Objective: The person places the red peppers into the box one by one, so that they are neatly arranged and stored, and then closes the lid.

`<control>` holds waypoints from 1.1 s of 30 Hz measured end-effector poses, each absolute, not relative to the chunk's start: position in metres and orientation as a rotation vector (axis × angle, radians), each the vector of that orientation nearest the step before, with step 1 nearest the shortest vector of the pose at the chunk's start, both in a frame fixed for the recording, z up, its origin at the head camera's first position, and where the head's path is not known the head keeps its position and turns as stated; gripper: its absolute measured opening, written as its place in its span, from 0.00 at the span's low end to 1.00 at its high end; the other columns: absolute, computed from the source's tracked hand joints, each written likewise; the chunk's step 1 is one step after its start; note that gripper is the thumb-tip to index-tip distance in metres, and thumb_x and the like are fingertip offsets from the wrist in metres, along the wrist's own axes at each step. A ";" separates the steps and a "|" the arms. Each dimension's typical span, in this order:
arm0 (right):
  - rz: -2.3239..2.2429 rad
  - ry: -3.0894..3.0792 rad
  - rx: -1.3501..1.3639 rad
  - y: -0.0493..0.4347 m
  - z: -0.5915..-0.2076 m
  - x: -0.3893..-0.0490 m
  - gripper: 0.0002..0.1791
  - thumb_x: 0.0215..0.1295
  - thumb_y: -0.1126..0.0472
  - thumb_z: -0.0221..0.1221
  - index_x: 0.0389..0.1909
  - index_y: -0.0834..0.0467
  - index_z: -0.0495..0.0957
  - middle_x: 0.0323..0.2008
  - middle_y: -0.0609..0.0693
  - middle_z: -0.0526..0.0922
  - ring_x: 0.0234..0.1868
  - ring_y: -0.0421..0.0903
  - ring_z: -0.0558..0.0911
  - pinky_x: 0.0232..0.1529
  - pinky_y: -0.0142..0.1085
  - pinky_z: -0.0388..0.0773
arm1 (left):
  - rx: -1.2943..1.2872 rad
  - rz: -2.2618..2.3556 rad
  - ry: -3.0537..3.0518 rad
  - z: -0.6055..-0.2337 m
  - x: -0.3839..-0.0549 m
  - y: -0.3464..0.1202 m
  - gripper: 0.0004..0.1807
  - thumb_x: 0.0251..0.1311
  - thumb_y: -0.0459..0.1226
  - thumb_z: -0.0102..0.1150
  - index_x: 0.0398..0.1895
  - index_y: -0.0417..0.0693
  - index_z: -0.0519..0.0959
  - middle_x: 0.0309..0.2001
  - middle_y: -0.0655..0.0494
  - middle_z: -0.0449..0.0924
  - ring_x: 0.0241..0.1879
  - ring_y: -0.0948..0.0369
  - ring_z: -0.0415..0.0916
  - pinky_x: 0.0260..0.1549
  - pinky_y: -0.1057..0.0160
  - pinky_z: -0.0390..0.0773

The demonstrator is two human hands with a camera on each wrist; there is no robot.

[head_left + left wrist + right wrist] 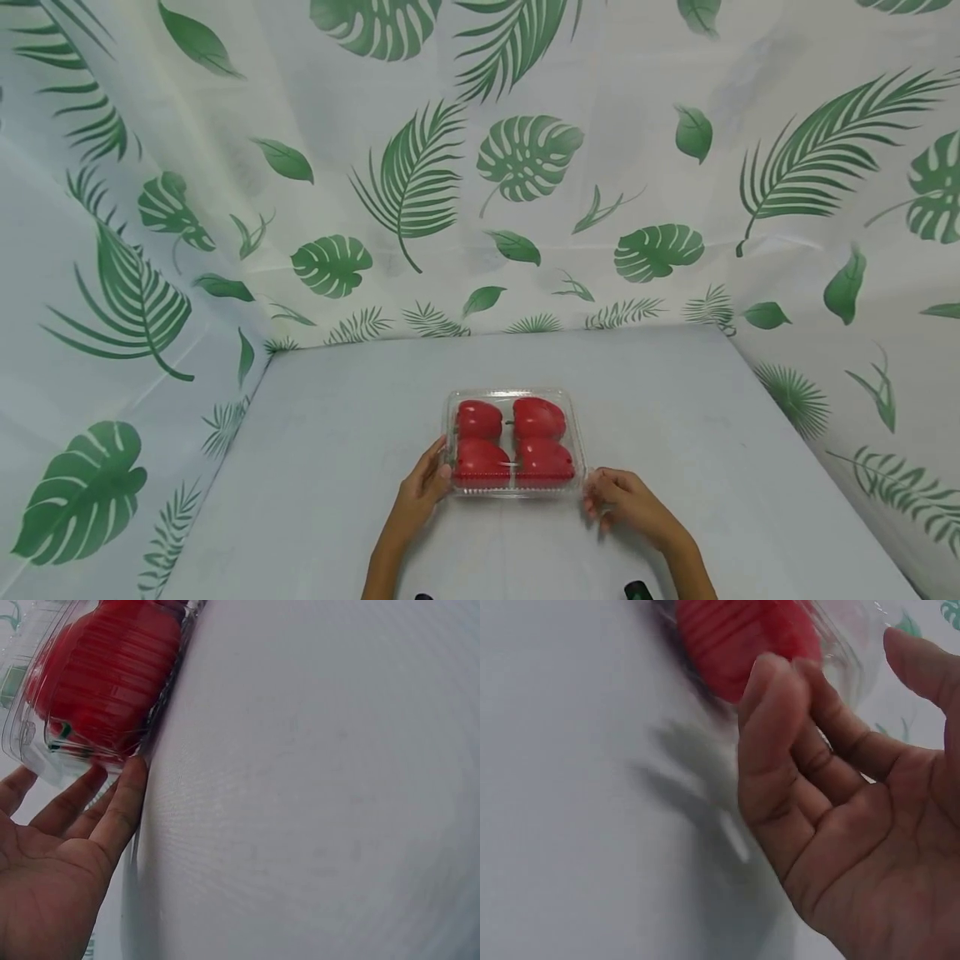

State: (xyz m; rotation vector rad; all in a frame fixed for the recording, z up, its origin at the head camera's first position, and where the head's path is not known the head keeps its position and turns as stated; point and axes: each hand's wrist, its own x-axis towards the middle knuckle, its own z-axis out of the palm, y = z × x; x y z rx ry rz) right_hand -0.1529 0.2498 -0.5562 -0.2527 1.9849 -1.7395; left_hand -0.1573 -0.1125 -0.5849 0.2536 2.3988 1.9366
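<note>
A clear plastic clamshell box (517, 492) sits on the white table with its lid down. Inside are several glossy red bell peppers (538, 419), with a green stem showing on one in the left wrist view. My left hand (422, 490) is at the box's left side, its nearly straight fingertips touching the lower edge and the thumb near the front corner. By the front right corner, my right hand (628, 502) has loosely bent fingers and nothing in its grasp. From the right wrist, the fingertips (776, 682) overlap the red pepper behind the plastic.
The white tabletop (337, 417) runs back to a hanging cloth (442, 283) printed with green leaves, which also lines both sides. A small dark object (637, 590) shows at the bottom edge near the right forearm, and another (423, 597) near the left one.
</note>
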 end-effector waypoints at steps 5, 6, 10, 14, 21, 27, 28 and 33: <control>-1.661 2.402 -0.023 0.240 -0.542 -0.165 0.26 0.76 0.46 0.47 0.36 0.68 0.72 0.24 0.53 0.77 0.24 0.43 0.77 0.24 0.36 0.82 | 0.257 1.925 2.411 -0.585 -0.157 -0.114 0.28 0.73 0.44 0.48 0.74 0.60 0.60 0.71 0.41 0.63 0.68 0.40 0.65 0.56 0.54 0.79; -1.631 2.505 0.012 0.235 -0.540 -0.169 0.24 0.75 0.46 0.48 0.39 0.66 0.72 0.26 0.54 0.78 0.26 0.44 0.78 0.24 0.36 0.82 | 0.258 1.920 2.415 -0.584 -0.157 -0.114 0.28 0.73 0.44 0.48 0.74 0.61 0.60 0.72 0.41 0.63 0.68 0.40 0.65 0.55 0.54 0.80; -1.561 2.758 -0.051 0.218 -0.536 -0.185 0.26 0.72 0.48 0.54 0.63 0.59 0.67 0.50 0.62 0.78 0.49 0.57 0.80 0.42 0.46 0.85 | 0.251 1.888 2.426 -0.582 -0.158 -0.115 0.27 0.74 0.45 0.46 0.75 0.63 0.59 0.73 0.41 0.60 0.68 0.39 0.64 0.52 0.57 0.83; -1.560 2.713 -0.233 0.206 -0.537 -0.196 0.39 0.69 0.49 0.57 0.76 0.54 0.51 0.71 0.65 0.58 0.69 0.69 0.63 0.59 0.64 0.73 | 0.266 1.855 2.433 -0.581 -0.155 -0.116 0.27 0.76 0.44 0.42 0.76 0.60 0.56 0.74 0.42 0.58 0.68 0.39 0.63 0.50 0.63 0.83; -1.610 2.627 -0.229 0.204 -0.547 -0.196 0.44 0.64 0.47 0.59 0.77 0.46 0.48 0.76 0.62 0.50 0.75 0.69 0.49 0.62 0.72 0.61 | 0.248 1.843 2.452 -0.577 -0.141 -0.107 0.29 0.74 0.38 0.46 0.76 0.52 0.57 0.51 0.42 0.73 0.50 0.53 0.78 0.43 0.68 0.84; -1.654 2.585 -0.239 0.204 -0.550 -0.195 0.43 0.65 0.48 0.58 0.77 0.43 0.47 0.77 0.61 0.49 0.75 0.70 0.48 0.63 0.71 0.59 | 0.175 1.919 2.355 -0.568 -0.139 -0.099 0.33 0.69 0.27 0.43 0.76 0.49 0.54 0.31 0.43 0.78 0.28 0.63 0.79 0.28 0.65 0.84; -1.656 2.583 -0.238 0.203 -0.551 -0.195 0.44 0.65 0.48 0.58 0.77 0.43 0.47 0.77 0.61 0.49 0.75 0.70 0.48 0.64 0.70 0.59 | 0.165 1.945 2.328 -0.567 -0.139 -0.098 0.33 0.68 0.26 0.42 0.76 0.48 0.53 0.30 0.42 0.78 0.27 0.64 0.79 0.27 0.66 0.83; -1.671 2.570 -0.228 0.201 -0.552 -0.196 0.43 0.64 0.48 0.58 0.77 0.42 0.47 0.77 0.60 0.49 0.76 0.69 0.48 0.64 0.69 0.59 | 0.094 2.066 2.204 -0.563 -0.139 -0.097 0.34 0.68 0.26 0.42 0.77 0.46 0.50 0.30 0.38 0.78 0.24 0.65 0.77 0.24 0.71 0.79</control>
